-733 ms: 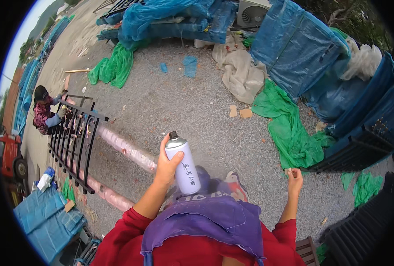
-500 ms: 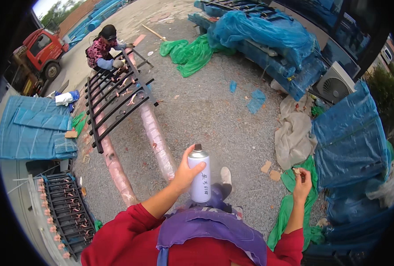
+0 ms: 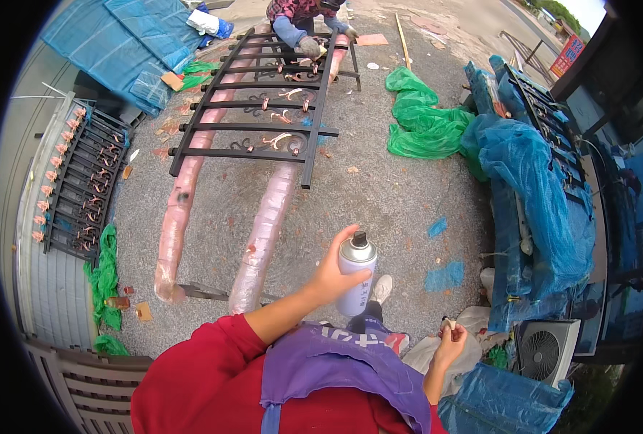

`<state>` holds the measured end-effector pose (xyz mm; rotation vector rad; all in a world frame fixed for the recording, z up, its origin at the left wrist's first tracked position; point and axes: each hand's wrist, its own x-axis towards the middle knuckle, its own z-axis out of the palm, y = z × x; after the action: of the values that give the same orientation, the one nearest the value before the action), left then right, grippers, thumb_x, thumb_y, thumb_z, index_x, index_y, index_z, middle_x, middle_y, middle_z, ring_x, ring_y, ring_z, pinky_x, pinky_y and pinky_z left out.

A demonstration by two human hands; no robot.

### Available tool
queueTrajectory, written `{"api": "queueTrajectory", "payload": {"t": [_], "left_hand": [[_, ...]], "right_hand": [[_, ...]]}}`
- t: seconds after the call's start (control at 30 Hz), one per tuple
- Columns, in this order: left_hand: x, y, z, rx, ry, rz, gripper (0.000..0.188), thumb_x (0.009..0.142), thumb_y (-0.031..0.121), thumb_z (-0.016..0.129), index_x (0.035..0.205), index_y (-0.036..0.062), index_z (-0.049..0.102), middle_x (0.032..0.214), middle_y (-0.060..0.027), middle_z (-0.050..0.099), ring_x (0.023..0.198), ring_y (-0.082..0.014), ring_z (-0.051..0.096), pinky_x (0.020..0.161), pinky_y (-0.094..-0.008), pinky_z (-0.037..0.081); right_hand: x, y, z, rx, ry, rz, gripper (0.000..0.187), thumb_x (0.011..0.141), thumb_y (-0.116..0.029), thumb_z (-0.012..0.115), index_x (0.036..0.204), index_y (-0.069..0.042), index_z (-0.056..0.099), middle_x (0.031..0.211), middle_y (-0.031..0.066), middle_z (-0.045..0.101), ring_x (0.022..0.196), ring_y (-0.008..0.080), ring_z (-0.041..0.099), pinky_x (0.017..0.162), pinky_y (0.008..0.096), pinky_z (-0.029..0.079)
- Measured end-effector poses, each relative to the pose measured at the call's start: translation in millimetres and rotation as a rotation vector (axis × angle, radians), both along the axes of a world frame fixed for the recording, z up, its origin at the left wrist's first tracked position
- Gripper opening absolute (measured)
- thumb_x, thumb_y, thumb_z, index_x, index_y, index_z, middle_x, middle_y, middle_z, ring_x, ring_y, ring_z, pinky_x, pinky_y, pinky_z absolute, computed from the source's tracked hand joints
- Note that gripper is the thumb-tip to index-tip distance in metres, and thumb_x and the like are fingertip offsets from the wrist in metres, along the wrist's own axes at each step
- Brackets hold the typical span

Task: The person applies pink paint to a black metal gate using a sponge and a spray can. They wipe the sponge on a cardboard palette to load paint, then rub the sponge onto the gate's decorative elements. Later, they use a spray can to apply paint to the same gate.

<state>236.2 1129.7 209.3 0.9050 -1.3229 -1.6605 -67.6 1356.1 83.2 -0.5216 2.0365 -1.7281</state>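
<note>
My left hand point(image 3: 327, 276) is wrapped round a pale lilac spray can point(image 3: 356, 286) with a silver top and a dark nozzle. The can is held upright in front of my purple apron, with no cap on it. Lower right, my right hand point(image 3: 446, 352) pinches a small pale object with a dark tip point(image 3: 448, 325); its kind is too small to tell. Ahead, a black metal railing panel point(image 3: 312, 155) with copper-coloured scroll ornaments lies across two plastic-wrapped pink supports point(image 3: 266, 224), apart from both hands.
A co-worker's gloved hand point(image 3: 309, 48) rests at the panel's far end. Green sheeting point(image 3: 426, 130) and a blue-wrapped stack point(image 3: 534, 181) stand to the right, with an air-conditioner unit point(image 3: 549, 351) nearer. Another ornamented railing point(image 3: 86, 184) is at left, blue sheeting point(image 3: 112, 43) behind.
My view has turned left and come closer to the railing panel. The red truck has left the view. Both hands keep their holds on the spray can and the small object.
</note>
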Motion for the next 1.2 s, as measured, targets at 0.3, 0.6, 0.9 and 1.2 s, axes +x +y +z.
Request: {"api": "queueTrajectory", "payload": {"t": [0.3,0.6,0.9,1.2], "left_hand": [[-31.6,-139.5,-17.9,-0.018,0.003,0.445,0.092,0.078,0.007,0.074,0.15,0.0083,0.016,0.129,-0.0104,0.047,0.121,-0.0194,0.048,0.105,-0.0373,0.037],[-20.7,-247.5,-37.5,0.176,0.01,0.778,0.095,0.075,0.006,0.075,0.149,0.0061,0.017,0.136,-0.011,0.041,0.125,-0.0197,0.044,0.106,-0.0375,0.036],[29.0,-406.6,-54.4,0.088,0.129,0.852,0.098,0.072,0.004,0.076,0.149,0.0045,0.015,0.133,-0.0131,0.043,0.121,-0.0215,0.048,0.103,-0.0379,0.038],[57.6,-494.9,-72.8,0.128,0.157,0.99,0.098,0.072,0.003,0.075,0.148,0.0033,0.013,0.132,-0.015,0.043,0.119,-0.0213,0.049,0.101,-0.0372,0.04]], "right_hand": [[-101.9,-359.1,32.0,-0.024,0.051,0.497,0.017,0.088,-0.002,0.065,0.102,-0.003,0.056,0.09,0.0021,0.063,0.075,0.0075,0.057,0.065,0.022,0.047],[-8.0,-636.0,38.2,0.079,0.085,1.037,0.017,0.087,-0.003,0.068,0.101,-0.004,0.058,0.085,-0.0024,0.059,0.073,0.0044,0.051,0.067,0.0202,0.043],[79.1,-796.2,17.4,0.154,0.164,1.177,0.019,0.087,-0.002,0.068,0.103,-0.003,0.059,0.084,-0.002,0.058,0.073,0.0045,0.051,0.066,0.0203,0.043],[133.7,-941.6,-18.4,0.119,0.14,1.249,0.017,0.088,-0.001,0.067,0.103,-0.003,0.059,0.081,-0.0041,0.054,0.07,0.004,0.047,0.063,0.0196,0.04]]}}
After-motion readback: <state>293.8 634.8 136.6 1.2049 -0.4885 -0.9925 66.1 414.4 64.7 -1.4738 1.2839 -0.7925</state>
